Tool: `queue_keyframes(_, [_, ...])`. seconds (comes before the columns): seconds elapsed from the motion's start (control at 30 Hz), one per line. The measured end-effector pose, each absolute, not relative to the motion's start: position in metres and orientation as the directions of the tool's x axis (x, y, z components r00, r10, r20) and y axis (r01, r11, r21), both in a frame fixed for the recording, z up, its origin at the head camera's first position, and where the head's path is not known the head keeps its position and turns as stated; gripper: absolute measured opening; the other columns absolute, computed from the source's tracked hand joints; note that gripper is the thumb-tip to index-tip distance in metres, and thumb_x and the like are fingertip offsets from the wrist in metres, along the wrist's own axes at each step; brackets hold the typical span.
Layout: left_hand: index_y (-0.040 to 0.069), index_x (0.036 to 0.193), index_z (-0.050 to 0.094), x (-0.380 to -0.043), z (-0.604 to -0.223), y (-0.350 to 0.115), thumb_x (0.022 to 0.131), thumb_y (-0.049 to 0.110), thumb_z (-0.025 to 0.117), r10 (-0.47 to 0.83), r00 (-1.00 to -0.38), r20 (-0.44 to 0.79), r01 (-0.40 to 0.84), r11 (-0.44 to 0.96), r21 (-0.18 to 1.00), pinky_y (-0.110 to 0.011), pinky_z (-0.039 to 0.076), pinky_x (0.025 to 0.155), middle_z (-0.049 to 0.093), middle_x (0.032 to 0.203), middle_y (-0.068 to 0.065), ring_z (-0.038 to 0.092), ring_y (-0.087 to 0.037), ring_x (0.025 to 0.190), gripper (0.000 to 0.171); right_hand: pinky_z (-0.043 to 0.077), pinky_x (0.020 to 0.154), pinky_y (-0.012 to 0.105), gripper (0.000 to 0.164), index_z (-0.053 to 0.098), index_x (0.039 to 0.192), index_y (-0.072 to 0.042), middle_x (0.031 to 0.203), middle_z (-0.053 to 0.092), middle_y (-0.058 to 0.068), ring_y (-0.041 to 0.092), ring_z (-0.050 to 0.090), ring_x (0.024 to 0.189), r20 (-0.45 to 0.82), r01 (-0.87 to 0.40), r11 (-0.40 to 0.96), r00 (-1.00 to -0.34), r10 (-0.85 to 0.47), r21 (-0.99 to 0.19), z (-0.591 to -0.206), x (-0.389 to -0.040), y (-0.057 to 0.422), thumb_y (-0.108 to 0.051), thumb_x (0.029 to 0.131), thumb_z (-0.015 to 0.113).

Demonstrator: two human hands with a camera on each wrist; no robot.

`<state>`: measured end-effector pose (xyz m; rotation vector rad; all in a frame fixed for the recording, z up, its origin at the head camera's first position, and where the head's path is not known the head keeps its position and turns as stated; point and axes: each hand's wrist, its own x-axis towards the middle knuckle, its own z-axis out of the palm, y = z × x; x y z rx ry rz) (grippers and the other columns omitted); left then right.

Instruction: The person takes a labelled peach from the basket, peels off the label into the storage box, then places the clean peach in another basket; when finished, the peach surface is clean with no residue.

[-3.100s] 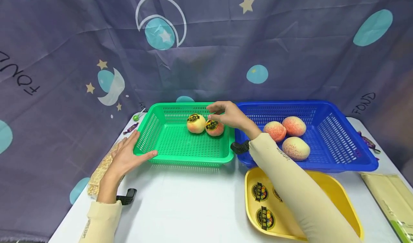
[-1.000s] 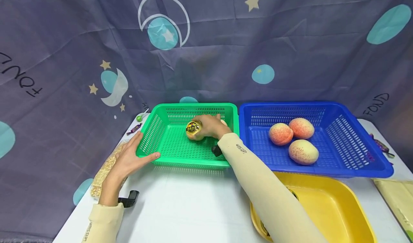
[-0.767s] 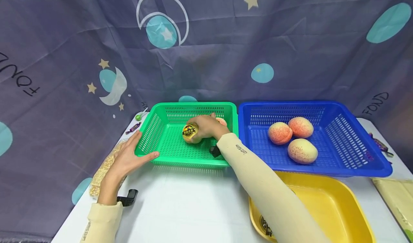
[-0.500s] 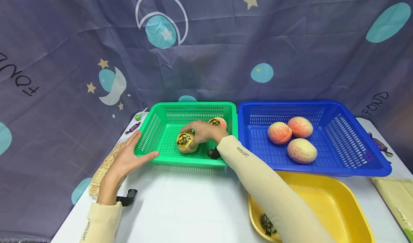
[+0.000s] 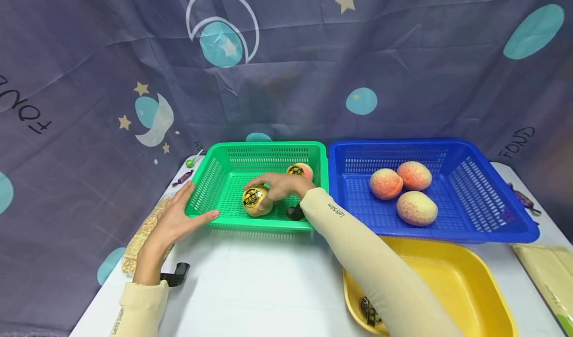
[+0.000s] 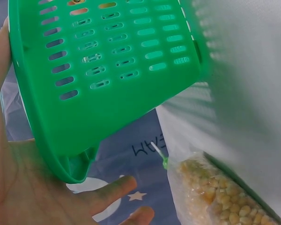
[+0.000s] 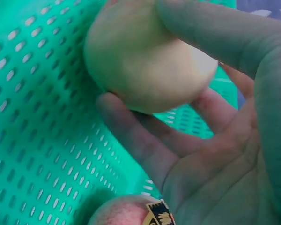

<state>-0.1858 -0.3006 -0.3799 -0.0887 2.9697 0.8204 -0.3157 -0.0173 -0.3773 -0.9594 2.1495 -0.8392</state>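
My right hand (image 5: pixel 279 185) holds a pale yellow peach (image 5: pixel 256 201) near the front of the green basket (image 5: pixel 268 223). A black-and-gold sticker faces up on it. In the right wrist view, my thumb and fingers curve round the peach (image 7: pixel 145 61). Behind the hand, at the back right of that basket, lies a pinker peach (image 5: pixel 301 170) with a similar sticker, partly covered by the hand. My left hand (image 5: pixel 174 222) rests at the basket's left end, fingers spread and thumb along the front rim. In the left wrist view its palm (image 6: pixel 33 183) is by the basket corner.
To the right stands a blue basket (image 5: pixel 474 235) with three peaches. In front of it, a yellow tray (image 5: pixel 470 287) is partly under my right arm and shows a sticker (image 5: pixel 370 311). A bag of corn kernels (image 5: pixel 145 235), a candy (image 5: pixel 182 178) and a lollipop (image 5: pixel 190 163) lie left.
My right hand has left the pinker peach, taken hold of the yellow one, and shifted it toward the basket's front left. The left hand has stayed in place.
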Motion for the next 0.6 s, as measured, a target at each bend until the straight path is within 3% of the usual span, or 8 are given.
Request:
queue_keyframes(0.17, [0.015, 0.165, 0.008, -0.1857, -0.3804, -0.3001, 0.084, 0.069, 0.069, -0.029, -0.997, -0.074, -0.064, 0.853, 0.518, -0.082, 0.013, 0.110, 0.005, 0.173, -0.013, 0.007, -0.051, 0.155, 0.115, 0.052, 0.101, 0.045, 0.052, 0.059, 0.143, -0.026, 0.143, 0.057, 0.009, 0.026, 0.056, 0.128, -0.269, -0.420, 0.545, -0.556, -0.786, -0.726, -0.3710, -0.3128, -0.0151, -0.012, 0.095, 0.071])
queue_keyframes(0.3, [0.014, 0.165, 0.007, -0.1844, -0.3809, -0.3015, 0.084, 0.067, 0.070, -0.027, -0.997, -0.073, -0.062, 0.849, 0.524, -0.080, 0.017, 0.112, 0.006, 0.173, -0.015, 0.008, -0.053, 0.155, 0.115, 0.044, 0.112, 0.043, 0.061, 0.052, 0.149, -0.027, 0.149, 0.052, 0.005, 0.023, 0.048, 0.137, -0.298, -0.442, 0.567, -0.541, -0.787, -0.695, -0.3715, -0.3114, -0.0173, -0.015, 0.093, 0.072])
queue_keyframes(0.4, [0.013, 0.165, 0.008, -0.1843, -0.3811, -0.3016, 0.084, 0.067, 0.070, -0.027, -0.997, -0.074, -0.062, 0.848, 0.527, -0.079, 0.019, 0.112, 0.006, 0.172, -0.015, 0.009, -0.052, 0.155, 0.116, 0.044, 0.109, 0.039, 0.066, 0.050, 0.148, -0.026, 0.145, 0.052, 0.004, 0.022, 0.050, 0.130, -0.302, -0.429, 0.564, -0.538, -0.787, -0.706, -0.3744, -0.3109, -0.0188, -0.015, 0.089, 0.077])
queue_keyframes(0.6, [0.015, 0.165, 0.007, -0.1855, -0.3801, -0.3009, 0.084, 0.068, 0.070, -0.026, -0.996, -0.082, -0.066, 0.841, 0.537, -0.078, 0.020, 0.112, 0.004, 0.173, -0.013, 0.009, -0.050, 0.156, 0.115, 0.048, 0.098, 0.035, 0.060, 0.050, 0.136, -0.025, 0.129, 0.058, 0.004, 0.020, 0.057, 0.113, -0.284, -0.415, 0.551, -0.549, -0.786, -0.724, -0.3780, -0.3119, -0.0222, -0.013, 0.086, 0.082])
